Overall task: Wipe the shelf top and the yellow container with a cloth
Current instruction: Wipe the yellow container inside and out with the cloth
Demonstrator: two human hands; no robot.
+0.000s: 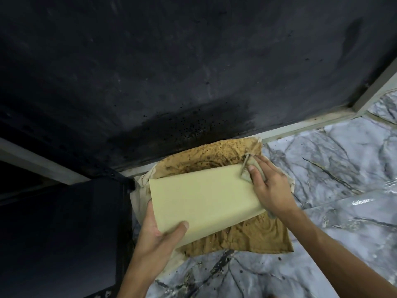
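A pale yellow container [202, 198] is held tilted in the middle of the view, its flat side facing me. My left hand [159, 237] grips its lower left corner, thumb on the face. My right hand [268, 188] presses a small bunched grey cloth [250, 166] against the container's upper right edge. The black shelf top [171, 72] fills the upper half of the view, dusty, with a darker damp patch and black specks near its front edge.
Under the container lies a stained brown and cream cloth [247, 241] on a marble-patterned surface [333, 168]. A pale frame edge [300, 125] runs along the shelf's front. A dark cabinet side [64, 233] stands at the lower left.
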